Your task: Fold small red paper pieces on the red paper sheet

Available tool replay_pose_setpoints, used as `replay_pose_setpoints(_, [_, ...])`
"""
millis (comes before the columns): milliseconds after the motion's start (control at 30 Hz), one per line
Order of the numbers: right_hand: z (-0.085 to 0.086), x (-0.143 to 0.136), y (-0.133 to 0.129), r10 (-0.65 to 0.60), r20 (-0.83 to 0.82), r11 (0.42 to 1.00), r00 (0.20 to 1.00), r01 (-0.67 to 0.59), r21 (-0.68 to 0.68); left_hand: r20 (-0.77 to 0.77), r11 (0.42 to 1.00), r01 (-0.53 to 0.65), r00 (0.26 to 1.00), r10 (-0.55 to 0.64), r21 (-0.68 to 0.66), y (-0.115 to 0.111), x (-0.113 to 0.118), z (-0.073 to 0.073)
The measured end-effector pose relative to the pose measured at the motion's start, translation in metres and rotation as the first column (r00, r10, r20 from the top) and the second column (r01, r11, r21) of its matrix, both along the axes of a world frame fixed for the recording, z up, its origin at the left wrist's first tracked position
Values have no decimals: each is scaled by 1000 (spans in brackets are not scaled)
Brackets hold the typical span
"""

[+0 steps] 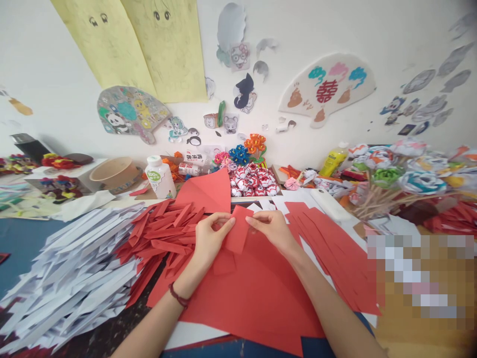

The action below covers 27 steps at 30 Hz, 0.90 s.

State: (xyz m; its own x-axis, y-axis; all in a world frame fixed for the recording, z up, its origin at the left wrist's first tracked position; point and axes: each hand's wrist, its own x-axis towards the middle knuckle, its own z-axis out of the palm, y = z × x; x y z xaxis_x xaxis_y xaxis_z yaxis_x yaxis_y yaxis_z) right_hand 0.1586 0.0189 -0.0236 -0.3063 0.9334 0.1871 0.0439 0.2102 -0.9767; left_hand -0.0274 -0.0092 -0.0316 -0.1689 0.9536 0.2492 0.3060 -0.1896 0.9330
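Note:
Between my two hands is a small strip of red paper (238, 238), raised over a large red paper sheet (261, 293). My left hand (214, 233) pinches its upper left edge between thumb and fingers. At the upper right edge, my right hand (272, 228) grips the same strip with thumb and forefinger. Another small red piece (224, 263) lies below the strip, against the big sheet. Left of my left hand is a heap of folded red paper strips (167, 233). Several flat red strips (328, 248) lie to the right of my right hand.
A large pile of folded white paper strips (82, 273) covers the left side. Behind my hands stand a white bottle (160, 178) and a box of red-and-white paper pieces (255, 180). Paper flowers on sticks (391, 174) are at right, near a yellow bottle (333, 159).

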Motion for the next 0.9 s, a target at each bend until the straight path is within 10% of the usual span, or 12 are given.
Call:
replay_pose_setpoints(467, [3,1,0,19,15,999,1000,-19,39,25,1000,-2,1000,2,5,-1,0,2])
replay_pose_setpoints(733, [4,1,-2,179,-1,983,984,-179,35,46,977,211,976,-212,13,0,-8,15])
replay_pose_setpoints(900, [6,0,-5,189,-6,982,982,-189,19,-142,979,200,971,-192,47,-2,-8,20])
